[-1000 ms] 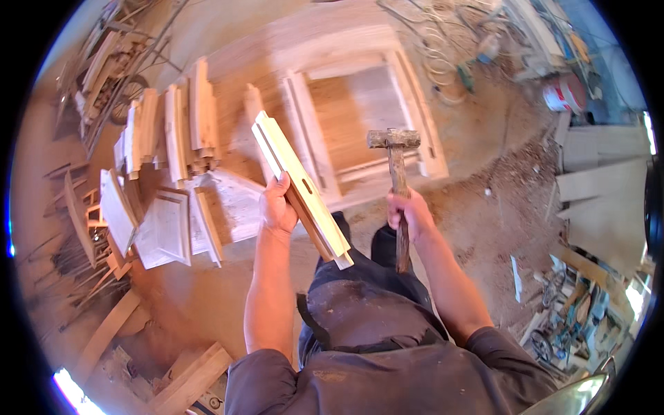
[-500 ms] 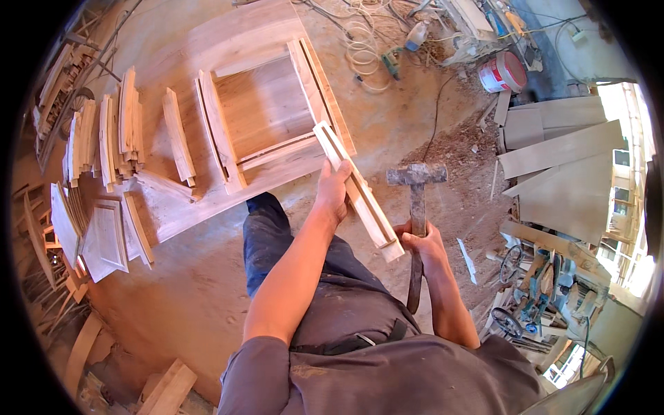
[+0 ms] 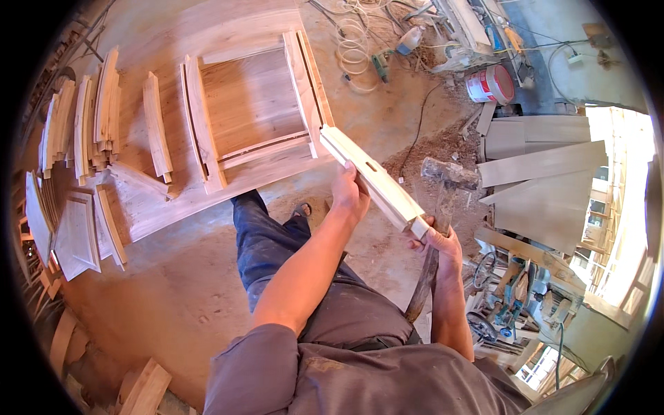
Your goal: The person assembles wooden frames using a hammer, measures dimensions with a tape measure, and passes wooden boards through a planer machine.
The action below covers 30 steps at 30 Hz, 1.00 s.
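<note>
A square wooden frame (image 3: 266, 149) lies on the surface (image 3: 158, 213), and just off its lower right corner a pale wooden piece (image 3: 377, 178) is held aslant, with a narrow slot in its upper face and its far end close to that corner; whether the two touch I cannot tell. Right of and below the frame, the left hand (image 3: 353, 194) grips the piece along its length, thumb on the upper face and fingers wrapped around the side. Farther right of the frame, the right hand (image 3: 445, 245) has its fingers closed around the handle of a hammer (image 3: 449, 173), its head raised above the hand, while the thumb and fingertips meet the near end of the piece. Left of the frame lie a loose wooden strip (image 3: 158, 128) and, beyond it, upright-looking bundles of strips (image 3: 105, 107); below and left of the frame lean flat panels (image 3: 79, 232). To the frame's upper right are a coiled hose (image 3: 353, 52), a green tool (image 3: 380, 65) and a red-and-white bucket (image 3: 490, 84), and well right of it stand broad boards (image 3: 543, 211).
</note>
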### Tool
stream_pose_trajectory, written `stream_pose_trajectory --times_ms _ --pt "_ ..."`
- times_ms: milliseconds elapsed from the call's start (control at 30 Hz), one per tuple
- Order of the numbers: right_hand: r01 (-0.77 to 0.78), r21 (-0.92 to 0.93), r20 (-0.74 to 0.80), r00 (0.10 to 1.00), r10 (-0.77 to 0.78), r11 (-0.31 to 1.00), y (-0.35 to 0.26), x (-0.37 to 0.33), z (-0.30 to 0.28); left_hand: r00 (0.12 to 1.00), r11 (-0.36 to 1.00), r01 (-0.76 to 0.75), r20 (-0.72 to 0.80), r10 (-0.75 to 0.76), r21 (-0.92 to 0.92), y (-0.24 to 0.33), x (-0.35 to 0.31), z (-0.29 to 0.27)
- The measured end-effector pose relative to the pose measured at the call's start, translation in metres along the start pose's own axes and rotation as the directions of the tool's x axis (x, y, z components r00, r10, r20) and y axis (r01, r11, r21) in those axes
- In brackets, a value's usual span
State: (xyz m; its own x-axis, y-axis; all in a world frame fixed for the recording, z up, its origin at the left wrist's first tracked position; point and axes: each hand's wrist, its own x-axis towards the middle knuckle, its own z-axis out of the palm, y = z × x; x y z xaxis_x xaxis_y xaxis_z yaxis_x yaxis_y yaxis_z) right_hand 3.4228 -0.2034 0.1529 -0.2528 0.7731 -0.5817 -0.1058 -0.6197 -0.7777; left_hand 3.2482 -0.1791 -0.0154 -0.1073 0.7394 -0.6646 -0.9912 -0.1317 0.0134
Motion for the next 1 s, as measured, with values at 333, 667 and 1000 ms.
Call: stream_pose_trajectory --times_ms 333,667,1000 --pt "-0.016 0.031 0.028 0.999 0.015 0.999 -0.025 0.016 0.011 0.403 -0.523 -0.776 0.915 0.021 0.353 0.060 -0.065 0.054" --pt "0.268 -0.311 -0.128 0.939 -0.320 0.912 -0.057 0.013 0.041 0.340 -0.301 -0.889 0.938 0.070 0.344 0.054 -0.035 0.065" --pt "0.540 -0.266 -0.134 0.800 -0.585 0.799 -0.074 0.012 0.081 0.423 -0.227 -0.859 0.887 0.187 0.458 0.053 -0.018 0.088"
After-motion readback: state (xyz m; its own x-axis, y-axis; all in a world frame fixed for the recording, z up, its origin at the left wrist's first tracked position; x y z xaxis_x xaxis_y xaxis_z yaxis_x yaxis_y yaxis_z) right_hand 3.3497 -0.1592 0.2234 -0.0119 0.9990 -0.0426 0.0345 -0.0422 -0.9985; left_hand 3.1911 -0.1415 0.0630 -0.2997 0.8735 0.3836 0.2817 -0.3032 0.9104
